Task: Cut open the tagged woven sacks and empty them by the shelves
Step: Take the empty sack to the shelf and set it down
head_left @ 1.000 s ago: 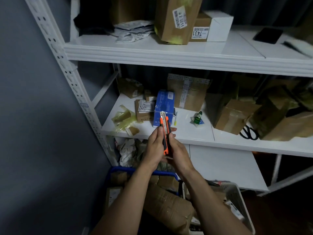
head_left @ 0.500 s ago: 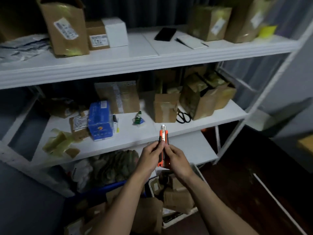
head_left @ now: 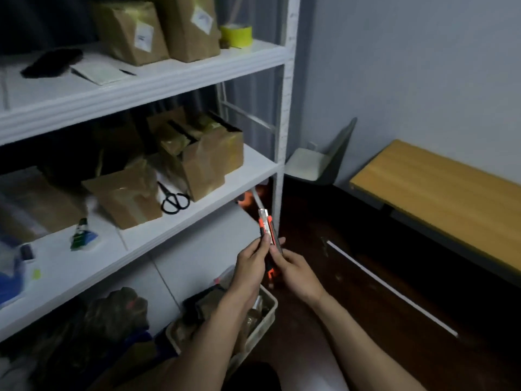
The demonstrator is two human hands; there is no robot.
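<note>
The left hand [head_left: 249,268] and right hand [head_left: 297,270] both pinch the orange box cutter [head_left: 266,225], left fingers higher, its tip pointing up beside the white shelves [head_left: 242,176]; no woven sack shows.

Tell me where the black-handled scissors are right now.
In the head view, the black-handled scissors lie on the white middle shelf, left of centre, between two taped brown cardboard boxes, up-left of the orange utility knife.
</note>
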